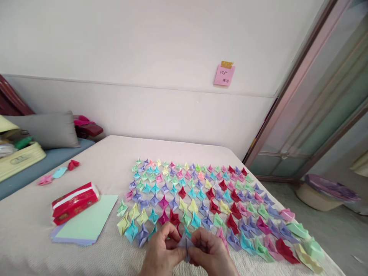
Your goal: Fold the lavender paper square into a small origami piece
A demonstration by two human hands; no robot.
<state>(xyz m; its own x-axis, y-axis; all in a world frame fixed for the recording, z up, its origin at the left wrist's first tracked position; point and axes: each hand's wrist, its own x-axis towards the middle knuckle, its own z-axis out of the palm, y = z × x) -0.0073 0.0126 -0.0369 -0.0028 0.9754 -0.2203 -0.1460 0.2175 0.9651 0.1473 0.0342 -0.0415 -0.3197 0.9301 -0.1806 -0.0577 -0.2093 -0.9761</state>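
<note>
A small lavender paper boat point(185, 243) is pinched between both hands at the bottom middle of the head view. My left hand point(164, 249) grips its left side with thumb and forefinger. On its right side, my right hand point(209, 251) holds it the same way. The fingers cover much of the folded paper. Just beyond the hands, rows of folded paper boats point(164, 202) in many colours spread over the pale bed cover point(115, 161). A few of the nearest ones are partly hidden behind my fingers.
Left of the rows, a red packet point(75, 202) rests on a stack of coloured paper sheets point(89, 220). Three loose paper pieces point(59, 173) lie farther left, near a yellow box point(21, 159) and a grey pillow point(48, 130). A lined bin point(319, 197) stands on the floor at right.
</note>
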